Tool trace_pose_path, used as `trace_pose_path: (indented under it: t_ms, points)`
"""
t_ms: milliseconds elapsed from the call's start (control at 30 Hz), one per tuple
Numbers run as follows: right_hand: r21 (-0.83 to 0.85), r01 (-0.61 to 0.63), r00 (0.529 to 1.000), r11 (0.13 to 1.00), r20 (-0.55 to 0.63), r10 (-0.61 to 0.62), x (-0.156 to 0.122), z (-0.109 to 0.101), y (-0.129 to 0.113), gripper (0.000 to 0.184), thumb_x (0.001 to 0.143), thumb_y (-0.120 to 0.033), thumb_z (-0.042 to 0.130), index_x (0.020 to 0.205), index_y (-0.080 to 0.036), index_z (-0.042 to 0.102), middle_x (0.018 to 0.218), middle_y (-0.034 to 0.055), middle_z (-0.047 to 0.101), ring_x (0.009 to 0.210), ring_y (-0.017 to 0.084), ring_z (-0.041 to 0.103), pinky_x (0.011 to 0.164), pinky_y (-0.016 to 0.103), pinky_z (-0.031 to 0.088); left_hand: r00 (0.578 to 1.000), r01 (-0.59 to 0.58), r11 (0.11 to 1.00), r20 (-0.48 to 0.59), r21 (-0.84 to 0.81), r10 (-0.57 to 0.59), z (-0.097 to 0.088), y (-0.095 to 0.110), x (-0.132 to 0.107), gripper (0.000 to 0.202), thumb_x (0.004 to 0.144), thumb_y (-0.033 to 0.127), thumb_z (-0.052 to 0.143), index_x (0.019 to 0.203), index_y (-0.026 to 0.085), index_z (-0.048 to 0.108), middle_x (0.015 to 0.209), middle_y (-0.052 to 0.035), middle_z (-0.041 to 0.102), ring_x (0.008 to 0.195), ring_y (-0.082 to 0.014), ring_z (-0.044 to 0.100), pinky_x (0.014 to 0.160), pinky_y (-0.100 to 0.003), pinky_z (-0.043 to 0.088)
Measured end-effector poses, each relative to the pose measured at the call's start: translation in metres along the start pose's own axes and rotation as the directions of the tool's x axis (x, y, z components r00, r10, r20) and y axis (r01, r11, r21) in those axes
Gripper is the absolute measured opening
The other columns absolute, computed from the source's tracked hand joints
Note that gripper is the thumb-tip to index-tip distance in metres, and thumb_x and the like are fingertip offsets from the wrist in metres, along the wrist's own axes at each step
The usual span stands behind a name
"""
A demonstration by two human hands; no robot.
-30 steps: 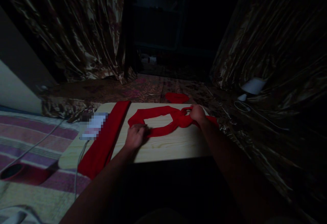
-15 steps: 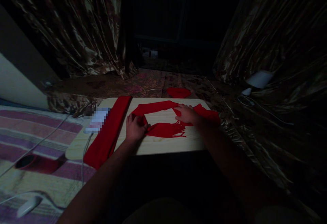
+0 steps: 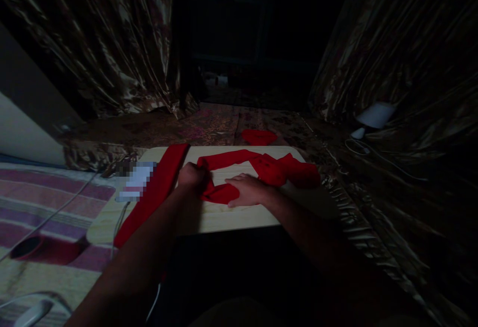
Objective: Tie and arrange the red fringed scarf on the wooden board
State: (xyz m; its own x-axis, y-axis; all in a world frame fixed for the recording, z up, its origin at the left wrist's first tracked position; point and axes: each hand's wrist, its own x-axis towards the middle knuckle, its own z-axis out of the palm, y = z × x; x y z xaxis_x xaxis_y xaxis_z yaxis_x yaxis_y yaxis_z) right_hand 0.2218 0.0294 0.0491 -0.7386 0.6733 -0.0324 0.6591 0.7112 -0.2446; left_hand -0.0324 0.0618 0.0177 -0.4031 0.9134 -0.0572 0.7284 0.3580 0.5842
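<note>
A red fringed scarf (image 3: 224, 159) lies bent in a loop on a small pale wooden table (image 3: 231, 221). At its left bend, my left hand (image 3: 192, 175) is closed with the cloth gathered in its fingers. My right hand (image 3: 246, 189) rests flat, fingers outstretched, over the near strip of the scarf and hides the fringe there. Beyond the right wrist, the rest of the scarf is bunched toward the table's right end. A long folded red cloth (image 3: 164, 187) lies slantwise just left of my left hand.
Left of the folded cloth is a pixelated pale rectangle (image 3: 136, 182) with a cable. Another red piece (image 3: 259, 137) lies past the table's far edge. A striped bed cover (image 3: 48, 187) holds a red open-ended object (image 3: 56, 250). A white lamp (image 3: 377, 114) stands right.
My right hand has moved left and nearer, from the far right of the loop onto the fringed end. My left hand has shifted slightly up and left, its fingers now closed in a fist.
</note>
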Motion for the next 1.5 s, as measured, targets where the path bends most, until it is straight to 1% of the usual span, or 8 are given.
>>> trace_pose_path:
  t_ms: [133,300,433,533,800,1100,1300,1500]
  points:
    - [-0.011,-0.022,1.0,1.0,-0.017,0.022,-0.002,0.006,-0.012,0.091,0.071,-0.063,0.077,0.147,-0.019,0.052,0.137,0.0156,0.061,0.122,0.031,0.058,0.102,0.039,0.044,0.999,0.012,0.999,-0.046,-0.044,-0.014,0.003,-0.001,0.0,0.035,0.078,0.047,0.067,0.096,0.017,0.065,0.092,-0.0166,0.076,0.088,-0.0308,0.073,0.068,-0.033,0.051]
    - [0.07,-0.124,0.987,0.99,0.113,0.116,0.004,-0.003,-0.002,0.05,0.091,-0.064,0.055,0.117,-0.025,0.072,0.113,0.0057,0.072,0.102,0.023,0.065,0.087,0.029,0.046,0.994,0.055,0.981,-0.079,-0.186,-0.071,0.006,-0.011,0.004,0.051,0.071,0.043,0.076,0.111,0.015,0.062,0.098,-0.0171,0.075,0.088,-0.0293,0.072,0.069,-0.032,0.053]
    - [-0.197,-0.294,0.951,0.935,-0.157,0.266,0.009,-0.011,0.025,0.038,0.096,-0.04,0.052,0.118,-0.016,0.071,0.129,0.0166,0.065,0.125,0.029,0.052,0.109,0.04,0.034,0.998,0.063,0.965,0.008,-0.255,-0.063,0.007,-0.018,0.008,0.043,0.068,0.032,0.077,0.107,0.015,0.065,0.089,-0.0129,0.076,0.078,-0.0245,0.072,0.065,-0.029,0.052]
    - [-0.322,-0.447,0.885,0.834,-0.292,0.362,0.007,-0.015,0.052,0.049,0.092,-0.03,0.055,0.139,-0.014,0.057,0.149,0.0212,0.048,0.139,0.035,0.038,0.117,0.052,0.021,0.999,0.025,0.961,0.044,-0.275,-0.013,0.007,-0.018,0.005,0.026,0.07,0.029,0.074,0.092,0.017,0.067,0.085,-0.0091,0.075,0.075,-0.0207,0.07,0.063,-0.026,0.049]
    - [-0.213,-0.705,0.706,0.677,-0.113,0.699,-0.005,-0.023,0.109,0.06,0.093,-0.036,0.052,0.149,-0.015,0.044,0.137,0.0225,0.056,0.122,0.035,0.057,0.099,0.046,0.045,0.996,-0.059,0.998,-0.063,-0.024,0.057,0.006,-0.008,-0.005,0.022,0.08,0.038,0.065,0.092,0.021,0.058,0.094,-0.0122,0.073,0.082,-0.0242,0.068,0.061,-0.027,0.043]
    - [-0.12,-0.612,0.786,0.782,-0.201,0.585,-0.022,-0.031,0.122,0.068,0.088,-0.058,0.059,0.142,-0.017,0.054,0.144,0.0172,0.054,0.129,0.031,0.054,0.108,0.038,0.041,0.995,-0.071,0.987,-0.081,-0.141,0.06,0.008,-0.022,0.014,0.017,0.083,0.035,0.062,0.088,0.021,0.054,0.09,-0.0107,0.072,0.076,-0.0211,0.066,0.06,-0.026,0.043]
    - [-0.104,-0.704,0.709,0.703,-0.04,0.704,-0.032,-0.03,0.125,0.102,0.074,-0.068,0.07,0.159,-0.03,0.028,0.167,0.0139,0.022,0.145,0.043,0.034,0.108,0.054,0.039,1.0,0.002,0.958,-0.022,-0.288,-0.009,0.013,-0.023,0.015,0.037,0.073,0.039,0.075,0.098,0.019,0.058,0.091,-0.0104,0.073,0.073,-0.0213,0.067,0.057,-0.026,0.047]
    - [-0.015,-0.812,0.579,0.583,-0.135,0.804,-0.036,-0.03,0.136,0.066,0.082,-0.029,0.066,0.143,-0.011,0.05,0.129,0.0236,0.064,0.116,0.033,0.065,0.091,0.038,0.051,1.0,0.001,0.933,-0.026,-0.361,-0.011,0.01,-0.024,0.013,0.043,0.07,0.034,0.077,0.106,0.013,0.065,0.092,-0.0147,0.075,0.075,-0.0245,0.071,0.06,-0.028,0.052]
